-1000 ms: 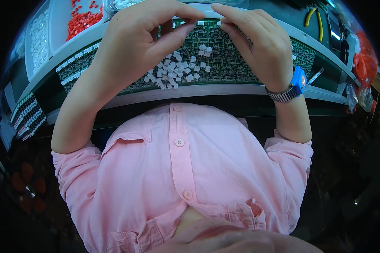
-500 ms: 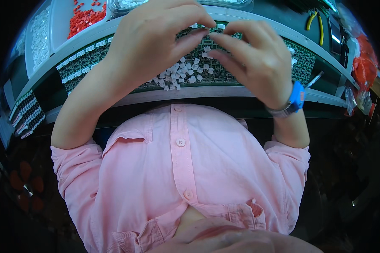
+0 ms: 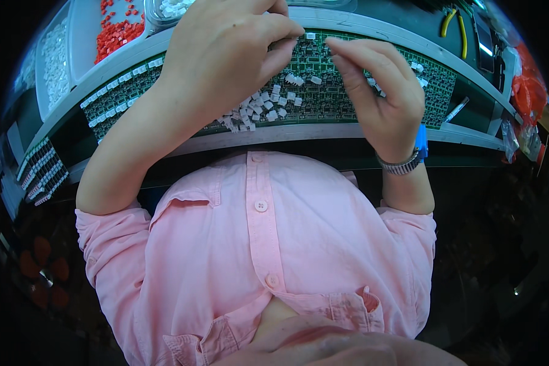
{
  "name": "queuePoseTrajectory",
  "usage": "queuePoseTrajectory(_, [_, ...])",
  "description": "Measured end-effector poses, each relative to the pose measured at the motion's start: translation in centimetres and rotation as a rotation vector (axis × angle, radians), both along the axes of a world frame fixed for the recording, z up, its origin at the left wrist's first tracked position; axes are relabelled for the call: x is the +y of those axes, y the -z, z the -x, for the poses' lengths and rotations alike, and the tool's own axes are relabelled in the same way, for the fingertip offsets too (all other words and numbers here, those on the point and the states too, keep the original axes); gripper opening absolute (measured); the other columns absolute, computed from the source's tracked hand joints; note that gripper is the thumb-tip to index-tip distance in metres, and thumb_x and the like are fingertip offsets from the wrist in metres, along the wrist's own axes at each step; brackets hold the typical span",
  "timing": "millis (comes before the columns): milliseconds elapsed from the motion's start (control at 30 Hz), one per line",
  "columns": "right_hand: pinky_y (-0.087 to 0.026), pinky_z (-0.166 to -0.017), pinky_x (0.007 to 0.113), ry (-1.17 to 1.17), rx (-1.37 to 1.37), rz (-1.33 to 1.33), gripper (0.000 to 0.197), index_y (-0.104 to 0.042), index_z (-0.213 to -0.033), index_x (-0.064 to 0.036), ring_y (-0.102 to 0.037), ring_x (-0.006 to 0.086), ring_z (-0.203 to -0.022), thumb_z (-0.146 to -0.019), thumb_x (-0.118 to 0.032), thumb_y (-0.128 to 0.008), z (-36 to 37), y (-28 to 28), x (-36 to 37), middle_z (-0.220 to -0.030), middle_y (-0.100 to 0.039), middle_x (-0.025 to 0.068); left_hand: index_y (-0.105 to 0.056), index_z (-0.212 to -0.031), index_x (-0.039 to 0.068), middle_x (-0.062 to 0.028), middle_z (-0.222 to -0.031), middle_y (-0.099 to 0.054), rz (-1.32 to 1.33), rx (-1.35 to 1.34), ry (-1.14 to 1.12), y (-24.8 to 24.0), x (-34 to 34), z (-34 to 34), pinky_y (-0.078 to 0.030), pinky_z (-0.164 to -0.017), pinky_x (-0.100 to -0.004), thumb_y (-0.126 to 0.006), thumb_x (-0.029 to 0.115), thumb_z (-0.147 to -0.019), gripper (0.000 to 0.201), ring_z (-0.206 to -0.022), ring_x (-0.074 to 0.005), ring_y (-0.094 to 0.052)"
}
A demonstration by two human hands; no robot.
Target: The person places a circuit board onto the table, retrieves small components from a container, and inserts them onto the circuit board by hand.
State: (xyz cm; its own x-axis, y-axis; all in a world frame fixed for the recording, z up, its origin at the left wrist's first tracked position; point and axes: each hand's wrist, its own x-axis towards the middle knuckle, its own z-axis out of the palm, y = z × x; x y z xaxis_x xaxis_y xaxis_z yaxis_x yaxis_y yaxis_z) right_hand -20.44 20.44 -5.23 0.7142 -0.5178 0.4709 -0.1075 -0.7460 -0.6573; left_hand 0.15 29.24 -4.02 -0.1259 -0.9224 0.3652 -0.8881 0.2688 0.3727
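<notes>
A wide panel of green circuit boards [image 3: 323,110] lies in a metal frame in front of me. My left hand [image 3: 235,46] is over its left middle, thumb and forefinger pinched together; what they hold, if anything, is hidden. Beside them a white connector [image 3: 311,36] sits at the panel's far edge. My right hand [image 3: 384,88] hovers right of it, thumb and forefinger tips slightly apart, with nothing visible between them. A heap of loose white connectors [image 3: 259,108] lies on the boards below my left hand. Rows of white connectors [image 3: 113,79] stand on the panel's left part.
At the far left are a tray of white parts [image 3: 56,64] and a bin of red parts [image 3: 119,38]. A clear container [image 3: 175,7] holds more white pieces. Yellow-handled pliers [image 3: 463,36] lie at the far right, near red plastic bags [image 3: 529,85]. Finished-looking boards [image 3: 43,171] stand at the left.
My hands have moved apart: the right has drawn back to the right from the left's fingertips. Its fingers have straightened. The left has shifted only slightly.
</notes>
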Motion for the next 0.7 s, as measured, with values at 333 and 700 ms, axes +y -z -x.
queuePoseTrajectory(333, [-0.056, -0.075, 0.028, -0.033, 0.153, 0.206, 0.025, -0.074, -0.115, -0.0023, -0.071, 0.0213, -0.087, -0.090, -0.003, -0.073, -0.2, -0.4, -2.5, -0.100, -0.073, 0.0103, -0.069, -0.098, 0.006, -0.0059, -0.098, -0.068, -0.103, 0.004, 0.225, -0.3, 2.2, -0.1, -0.054, -0.073, -0.0321, -0.076, 0.000, -0.080, 0.019, -0.087, -0.0272, -0.067])
queuePoseTrajectory(700, [-0.054, -0.065, 0.031, -0.132, 0.270, 0.541, 0.029, -0.077, -0.110, -0.0091, -0.069, 0.0188, -0.077, -0.081, -0.006, -0.079, -0.7, -1.5, -3.4, -0.078, -0.071, 0.0055, -0.072, -0.101, 0.002, -0.0083, -0.097, -0.071, -0.193, 0.434, 0.152, -0.8, 3.1, -0.7, -0.052, -0.066, -0.0267, -0.076, 0.000, -0.083, 0.018, -0.080, -0.0184, -0.068])
